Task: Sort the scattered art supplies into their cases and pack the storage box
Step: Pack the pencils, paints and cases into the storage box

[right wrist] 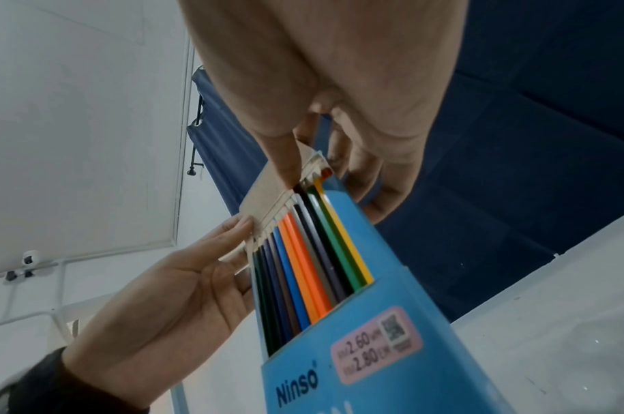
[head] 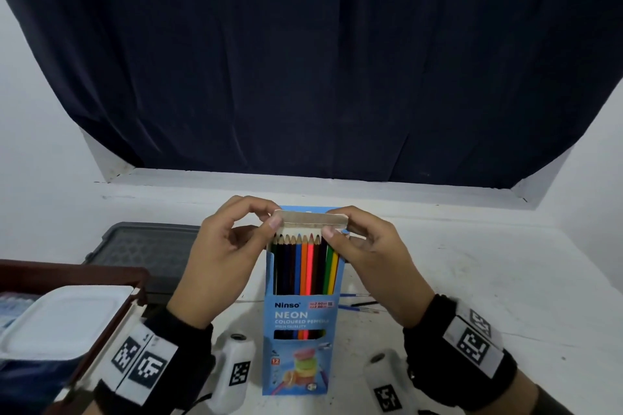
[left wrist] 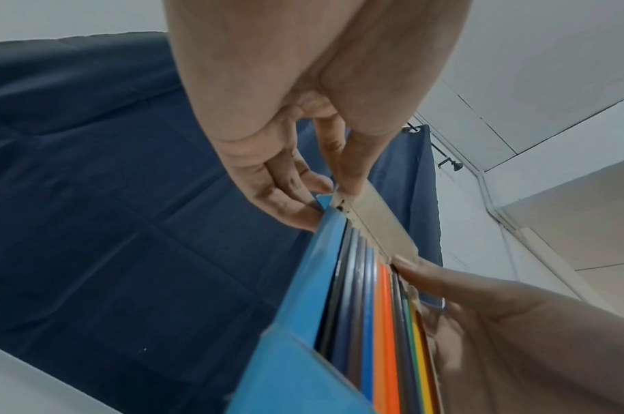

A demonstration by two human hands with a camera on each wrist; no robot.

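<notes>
In the middle of the head view, the left hand (head: 222,256) and right hand (head: 367,256) each pinch an end of the flap (head: 310,220) on the upright pencil box (head: 301,320), so closing looks next: fold it over the pencils (head: 305,263) and tuck it in.

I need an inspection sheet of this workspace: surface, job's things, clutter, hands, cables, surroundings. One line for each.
Surface: white table, scuffed.
Job's things: blue pencil box upright, top flap open, coloured pencils inside, tips up; brushes lying right of it.
Clutter: white lidded container in a brown tray at left; dark grey lid behind.
Hands: left hand and right hand each pinch an end of the flap.
Cables: nothing seen.
Surroundings: dark blue curtain, white wall.
</notes>
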